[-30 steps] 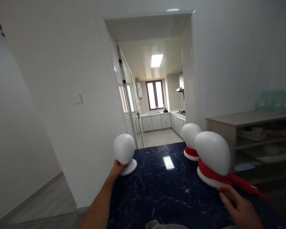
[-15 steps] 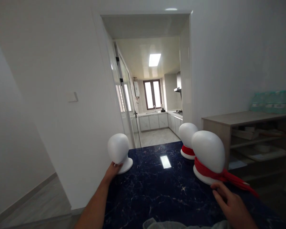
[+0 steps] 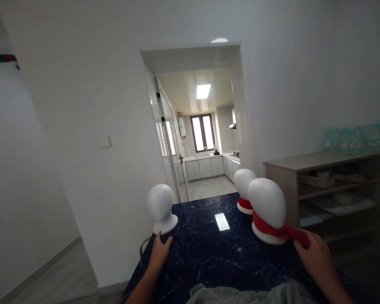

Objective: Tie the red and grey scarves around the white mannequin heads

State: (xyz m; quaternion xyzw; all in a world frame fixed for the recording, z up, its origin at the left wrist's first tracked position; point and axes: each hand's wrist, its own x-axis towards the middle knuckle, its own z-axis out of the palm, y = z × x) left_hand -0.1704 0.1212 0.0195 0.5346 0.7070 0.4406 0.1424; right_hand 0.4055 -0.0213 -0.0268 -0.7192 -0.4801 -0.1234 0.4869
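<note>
On the left edge of the dark blue marbled table (image 3: 205,253) stands a bare white mannequin head (image 3: 160,202). My left hand (image 3: 160,251) is just in front of its base, thumb and finger apart, holding nothing. To the right, a second mannequin head (image 3: 267,200) has a red scarf (image 3: 269,228) tied round its neck. My right hand (image 3: 315,251) grips the scarf's loose end, pulled out to the right; the fingers partly hide it. Behind stands a third mannequin head (image 3: 243,181) with a red band round its neck.
A grey see-through cloth (image 3: 234,294) lies at the table's near edge. Right of the table, a shelf unit (image 3: 280,175) carries bottles (image 3: 353,139) and trays. Beyond the table a doorway opens onto a kitchen with a sink counter (image 3: 205,166). A white wall (image 3: 82,190) is on the left.
My left hand has come off the left head's neck and base and moved nearer to me. My right hand has moved right and taken hold of the scarf end. The view has tilted.
</note>
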